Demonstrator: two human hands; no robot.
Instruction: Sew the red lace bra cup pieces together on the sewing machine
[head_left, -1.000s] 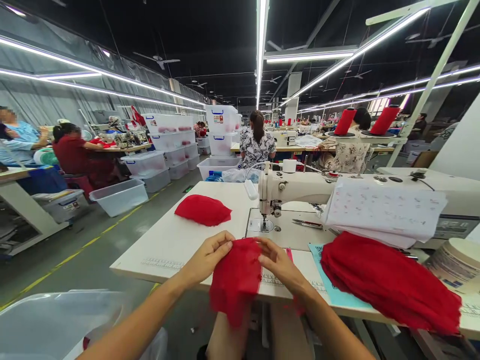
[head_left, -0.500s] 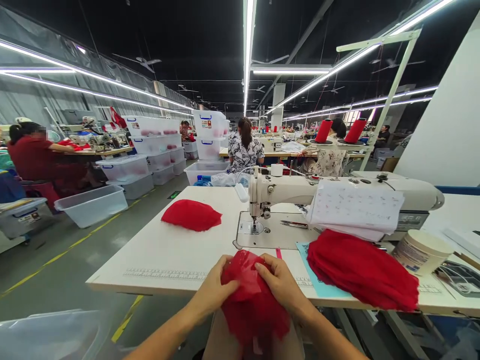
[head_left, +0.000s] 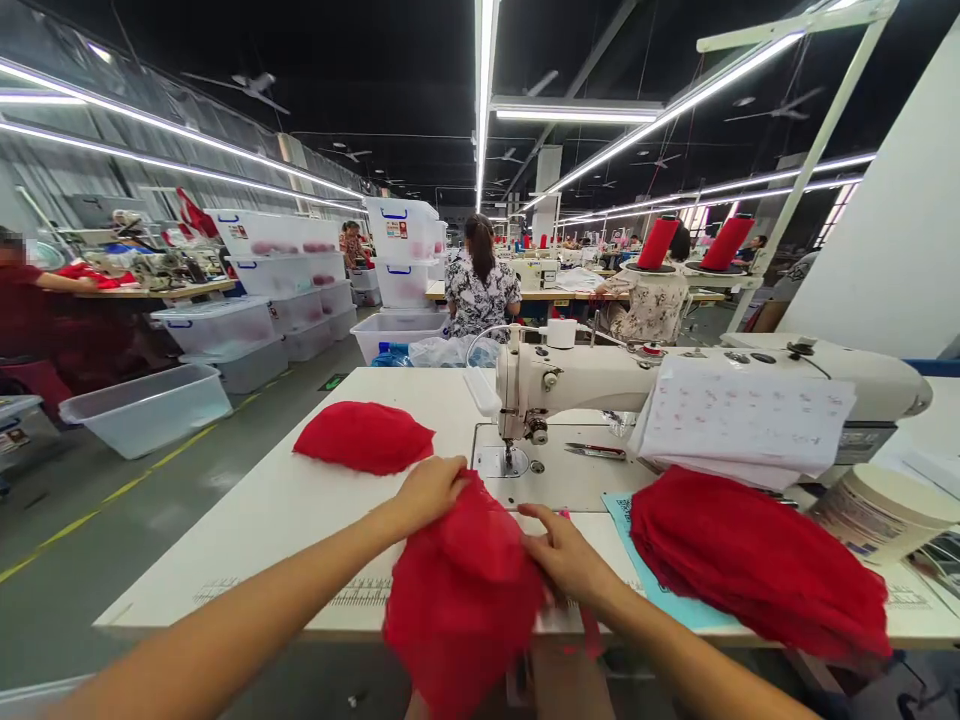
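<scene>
A thin red fabric piece (head_left: 465, 590) hangs over the front edge of the sewing table, blurred by motion. My left hand (head_left: 429, 497) pinches its upper left corner, close to the sewing machine (head_left: 570, 390). At the cloth's right edge is my right hand (head_left: 574, 565), its fingers partly hidden behind the fabric and closed on it. The presser foot (head_left: 509, 460) stands just beyond the cloth's top. To the left lies another red piece (head_left: 364, 437) flat on the table. On the right, a thick stack of red fabric pieces (head_left: 750, 560) rests partly on a light blue sheet (head_left: 626, 520).
Thread snips (head_left: 596, 452) lie on the machine bed. Printed white paper (head_left: 742, 415) hangs over the machine arm, and a white tub (head_left: 885, 510) stands at right. Red thread cones (head_left: 658, 243) are behind. Plastic bins (head_left: 150, 405) and other seated workers (head_left: 481, 275) are farther off.
Both hands have brought the red fabric piece from above my lap up and forward toward the machine. The piece is now more spread out. My view has shifted slightly to the right.
</scene>
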